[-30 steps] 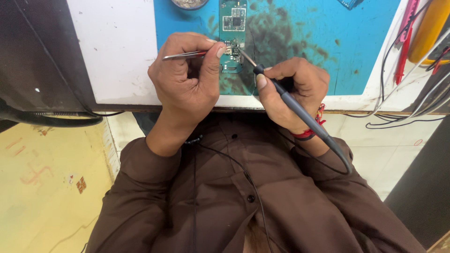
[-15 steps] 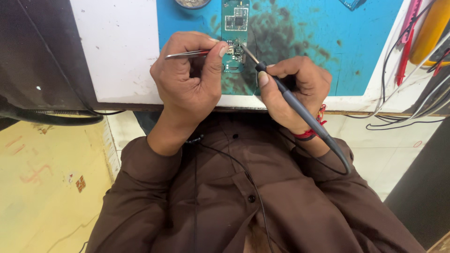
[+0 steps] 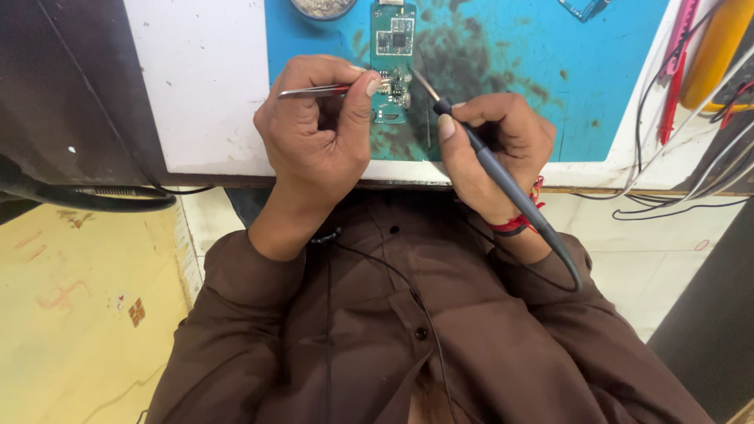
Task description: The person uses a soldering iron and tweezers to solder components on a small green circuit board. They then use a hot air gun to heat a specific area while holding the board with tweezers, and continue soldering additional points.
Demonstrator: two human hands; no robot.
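1. Left hand (image 3: 314, 129), centre-left of frame: wrist bent up from a brown sleeve, fingers curled shut, thumb & index pinching thin metal tweezers (image 3: 326, 91). Tweezers lie approx. horizontal, tips pointing right onto the board.
2. Right hand (image 3: 495, 145), centre-right: fingers curled closed around a soldering iron (image 3: 503, 177), held pen-style. Thumb lies along the grip; red thread band at the wrist.
3. Iron: slim dark-grey handle, smooth, running diagonally from lower right up to a fine metal tip near top centre. Tip sits just beside the board's right edge; can't tell if it touches.
4. Circuit board (image 3: 393, 47), top centre: small green rectangle, long axis vertical, w/ a square chip near its top & tiny parts lower down. Its lower part lies between the two hands, partly hidden by the left thumb.
5. Board rests on a blue work mat (image 3: 518, 47), matte, w/ dark scorch stains around the centre.
6. Mat lies on a white tabletop (image 3: 196, 86), scuffed at the edge.
7. Upper right: bundle of thin wires (image 3: 675, 180) trailing off the table edge.
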